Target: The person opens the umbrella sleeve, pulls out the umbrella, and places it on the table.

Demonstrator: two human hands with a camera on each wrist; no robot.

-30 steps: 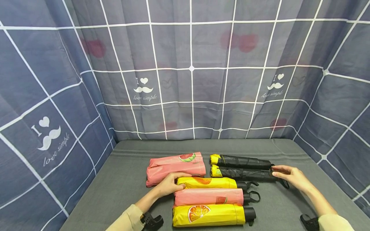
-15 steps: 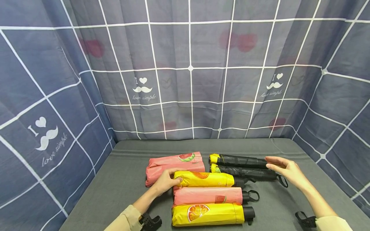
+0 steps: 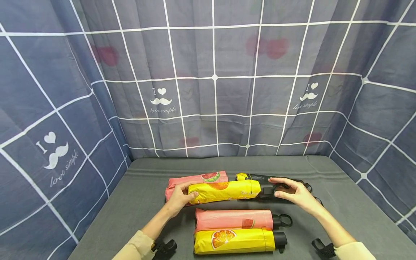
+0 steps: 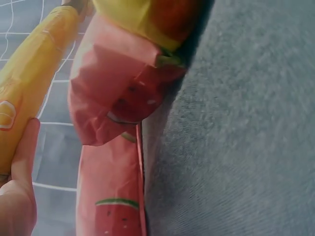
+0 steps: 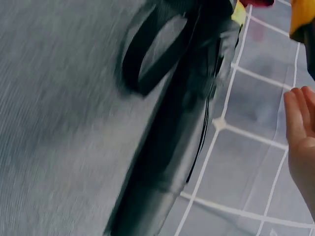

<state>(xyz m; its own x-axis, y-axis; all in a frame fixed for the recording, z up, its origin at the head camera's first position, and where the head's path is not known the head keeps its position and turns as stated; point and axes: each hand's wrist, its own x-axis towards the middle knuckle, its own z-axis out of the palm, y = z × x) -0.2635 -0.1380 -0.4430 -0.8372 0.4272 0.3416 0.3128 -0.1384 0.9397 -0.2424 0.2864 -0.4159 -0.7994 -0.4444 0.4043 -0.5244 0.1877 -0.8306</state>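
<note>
My left hand (image 3: 178,198) grips the left end of a folded yellow umbrella (image 3: 224,190) with orange-slice prints. In the head view it overlaps the pink watermelon umbrellas (image 3: 195,179) and the black-and-yellow ones (image 3: 258,177) behind. The left wrist view shows thumb or finger along the yellow sleeve (image 4: 34,64). My right hand (image 3: 297,195) is at the umbrella's black handle end, fingers fairly straight; in the right wrist view a small gap shows between fingers (image 5: 295,110) and handle (image 5: 310,49). Nearer lie a pink umbrella (image 3: 232,219) and another yellow one (image 3: 234,241), side by side.
The umbrellas lie on a grey cloth-covered table (image 3: 130,202). Blue-grey checked curtains (image 3: 198,97) stand behind it and at both sides. Wrist straps with black mounts (image 3: 165,249) sit on both forearms.
My left hand has lifted the yellow umbrella off the front row and moved it away from me, toward the back row. My right hand has left the black umbrellas' ends and moved left to its handle.
</note>
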